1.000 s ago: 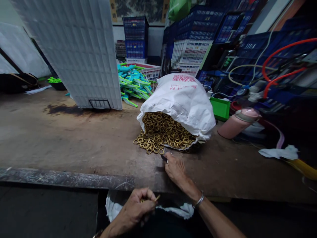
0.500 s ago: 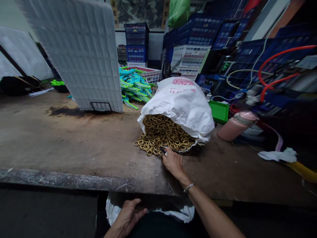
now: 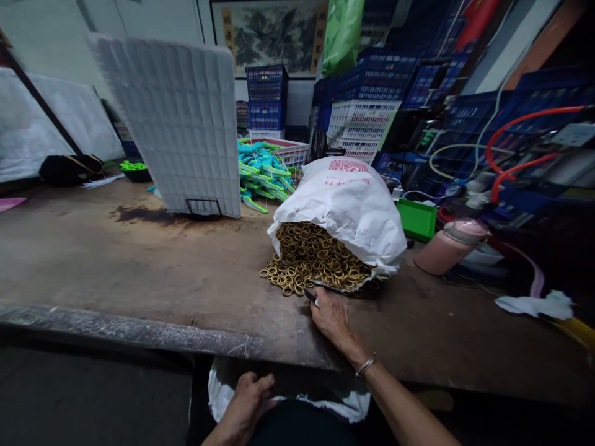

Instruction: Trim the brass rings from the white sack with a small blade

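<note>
Right hand (image 3: pixel 331 314) pinches a small black tool (image 3: pixel 311 297), just beside the loose brass rings (image 3: pixel 288 278).

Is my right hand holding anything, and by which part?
Your right hand holds a small, slim black object by its near end; the other end pokes out.

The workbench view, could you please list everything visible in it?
Bench: one, brown, centre
Sack: one, white, on bench
Rings: many, brassy, in and before sack
Panel: one, white, left
Pile: one, teal and green, behind sack
Crates: many, blue and white, back
Picture: one, greyish, wall
Tray: one, green, right of sack
Bottle: one, pink, right
Hoses: several, red and yellowish, right
Lower bag: one, white, below bench
Tool: one, black, in right hand
Right hand: one, bare, near rings
Left hand: one, bare, at lower bag
</note>
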Tool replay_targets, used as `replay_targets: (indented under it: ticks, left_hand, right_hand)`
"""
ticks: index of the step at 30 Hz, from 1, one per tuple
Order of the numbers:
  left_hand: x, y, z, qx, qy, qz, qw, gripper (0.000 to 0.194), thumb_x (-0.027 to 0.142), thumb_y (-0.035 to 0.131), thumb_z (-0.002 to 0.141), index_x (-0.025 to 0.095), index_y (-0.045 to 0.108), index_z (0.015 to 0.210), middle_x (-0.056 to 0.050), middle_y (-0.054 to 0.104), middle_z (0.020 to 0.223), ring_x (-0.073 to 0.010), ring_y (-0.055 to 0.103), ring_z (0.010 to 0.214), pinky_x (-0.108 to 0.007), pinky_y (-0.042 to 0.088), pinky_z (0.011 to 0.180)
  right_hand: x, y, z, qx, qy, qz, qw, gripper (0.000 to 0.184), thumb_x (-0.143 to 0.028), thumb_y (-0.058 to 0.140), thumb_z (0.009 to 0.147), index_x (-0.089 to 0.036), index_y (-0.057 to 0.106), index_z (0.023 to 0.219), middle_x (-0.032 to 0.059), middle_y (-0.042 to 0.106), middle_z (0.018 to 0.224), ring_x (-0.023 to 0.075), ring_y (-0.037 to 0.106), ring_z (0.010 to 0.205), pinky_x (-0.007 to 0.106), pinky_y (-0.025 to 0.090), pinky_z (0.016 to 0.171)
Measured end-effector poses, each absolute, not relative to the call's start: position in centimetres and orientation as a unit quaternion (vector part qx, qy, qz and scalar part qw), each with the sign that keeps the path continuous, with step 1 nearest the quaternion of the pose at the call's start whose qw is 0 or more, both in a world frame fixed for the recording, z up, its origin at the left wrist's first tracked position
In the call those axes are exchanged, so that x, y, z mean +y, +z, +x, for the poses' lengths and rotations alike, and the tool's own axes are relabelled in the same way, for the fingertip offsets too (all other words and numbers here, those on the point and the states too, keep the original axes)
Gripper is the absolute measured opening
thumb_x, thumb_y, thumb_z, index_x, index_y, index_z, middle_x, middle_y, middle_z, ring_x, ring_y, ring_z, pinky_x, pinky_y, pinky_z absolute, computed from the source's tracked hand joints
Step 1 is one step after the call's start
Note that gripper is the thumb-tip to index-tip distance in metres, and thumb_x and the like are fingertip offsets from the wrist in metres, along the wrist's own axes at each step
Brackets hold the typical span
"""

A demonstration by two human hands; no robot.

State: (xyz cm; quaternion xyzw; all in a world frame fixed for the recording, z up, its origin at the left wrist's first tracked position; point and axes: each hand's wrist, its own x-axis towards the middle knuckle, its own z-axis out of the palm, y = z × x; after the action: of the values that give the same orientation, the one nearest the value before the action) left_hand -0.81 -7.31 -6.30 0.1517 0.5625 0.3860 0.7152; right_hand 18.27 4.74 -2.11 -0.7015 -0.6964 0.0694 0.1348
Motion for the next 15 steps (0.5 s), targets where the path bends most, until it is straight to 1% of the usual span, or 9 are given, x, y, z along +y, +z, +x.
replay_targets:
  ticks: [2, 3, 5, 7, 8, 10, 11, 13, 15]
  left_hand:
    - [-7.2, -4.6, -0.9, 0.535, 0.357, 0.290, 0.709, 0.024, 0.030, 0.070, 0.060, 0.013, 0.054, 0.065, 0.000, 0.054, 0.059, -0.0121, 0.054, 0.059, -0.019, 0.044, 0.049]
    - [-7.0, -3.7, -0.8, 0.518, 0.366, 0.351, 0.689, 0.025, 0.034, 0.067, 0.063, 0.012, 0.057, 0.071, -0.001, 0.055, 0.063, -0.0120, 0.054, 0.058, -0.018, 0.043, 0.045]
    - [-6.2, -2.2, -0.5, 0.538, 0.391, 0.378, 0.644, 0.035, 0.042, 0.061, 0.066, 0.013, 0.056, 0.085, 0.001, 0.054, 0.061, -0.0091, 0.049, 0.043, -0.017, 0.034, 0.033]
    - [-5.0, -1.0, 0.0, 0.557, 0.422, 0.384, 0.603, 0.043, 0.044, 0.057, 0.068, 0.015, 0.050, 0.099, 0.005, 0.050, 0.055, -0.0062, 0.041, 0.036, -0.016, 0.030, 0.030]
    - [-4.3, -0.5, 0.2, 0.557, 0.437, 0.390, 0.589, 0.043, 0.044, 0.056, 0.070, 0.015, 0.049, 0.101, 0.006, 0.048, 0.054, -0.0056, 0.039, 0.036, -0.015, 0.029, 0.031]
    - [-2.9, 0.0, 0.6, 0.551, 0.446, 0.396, 0.584, 0.042, 0.044, 0.056, 0.070, 0.015, 0.049, 0.100, 0.008, 0.046, 0.050, -0.0053, 0.038, 0.036, -0.015, 0.028, 0.033]
    - [-2.4, 0.1, 0.8, 0.543, 0.443, 0.404, 0.587, 0.040, 0.044, 0.056, 0.070, 0.014, 0.051, 0.096, 0.008, 0.044, 0.048, -0.0052, 0.037, 0.036, -0.015, 0.028, 0.034]
    - [-1.7, 0.1, 1.1, 0.524, 0.441, 0.414, 0.599, 0.034, 0.045, 0.056, 0.070, 0.014, 0.055, 0.082, 0.008, 0.042, 0.045, -0.0045, 0.034, 0.035, -0.016, 0.027, 0.035]
    - [-1.4, -0.2, 1.3, 0.522, 0.442, 0.409, 0.604, 0.031, 0.045, 0.056, 0.070, 0.014, 0.054, 0.067, 0.008, 0.040, 0.044, -0.0039, 0.033, 0.036, -0.016, 0.027, 0.036]
  right_hand:
    - [4.1, -2.2, 18.0, -0.719, 0.092, -0.671, 0.156, 0.017, -0.022, 0.045, 0.079, -0.019, 0.053, 0.093, 0.0029, 0.064, 0.074, 0.0150, 0.056, 0.065, 0.024, 0.025, 0.055]
    - [3.8, -2.2, 17.8, -0.732, 0.104, -0.653, 0.165, 0.016, -0.020, 0.045, 0.078, -0.019, 0.054, 0.092, 0.0023, 0.063, 0.073, 0.0146, 0.056, 0.065, 0.024, 0.025, 0.055]
    - [3.0, -2.2, 17.2, -0.754, 0.123, -0.619, 0.184, 0.016, -0.018, 0.045, 0.076, -0.019, 0.054, 0.089, 0.0013, 0.062, 0.071, 0.0141, 0.054, 0.063, 0.023, 0.026, 0.055]
    - [2.2, -1.9, 16.5, -0.771, 0.141, -0.588, 0.201, 0.016, -0.016, 0.044, 0.074, -0.020, 0.054, 0.087, 0.0001, 0.061, 0.068, 0.0134, 0.053, 0.060, 0.023, 0.027, 0.055]
    - [1.8, -1.8, 16.1, -0.778, 0.149, -0.573, 0.208, 0.017, -0.014, 0.044, 0.073, -0.020, 0.053, 0.086, -0.0003, 0.060, 0.067, 0.0130, 0.053, 0.059, 0.022, 0.027, 0.055]
    - [1.1, -1.3, 15.5, -0.789, 0.168, -0.549, 0.221, 0.020, -0.012, 0.044, 0.070, -0.020, 0.053, 0.086, -0.0005, 0.060, 0.067, 0.0127, 0.052, 0.059, 0.022, 0.029, 0.056]
    - [0.8, -1.1, 15.2, -0.789, 0.178, -0.542, 0.227, 0.020, -0.012, 0.045, 0.069, -0.020, 0.053, 0.086, -0.0003, 0.059, 0.068, 0.0126, 0.052, 0.059, 0.022, 0.029, 0.056]
    - [0.4, -0.7, 14.8, -0.780, 0.205, -0.540, 0.242, 0.013, -0.016, 0.046, 0.071, -0.019, 0.053, 0.082, -0.0003, 0.058, 0.066, 0.0123, 0.050, 0.058, 0.022, 0.030, 0.055]
    - [0.3, -0.2, 14.6, -0.752, 0.254, -0.547, 0.266, 0.008, -0.024, 0.045, 0.076, -0.019, 0.052, 0.076, -0.0012, 0.054, 0.063, 0.0114, 0.047, 0.056, 0.021, 0.031, 0.053]
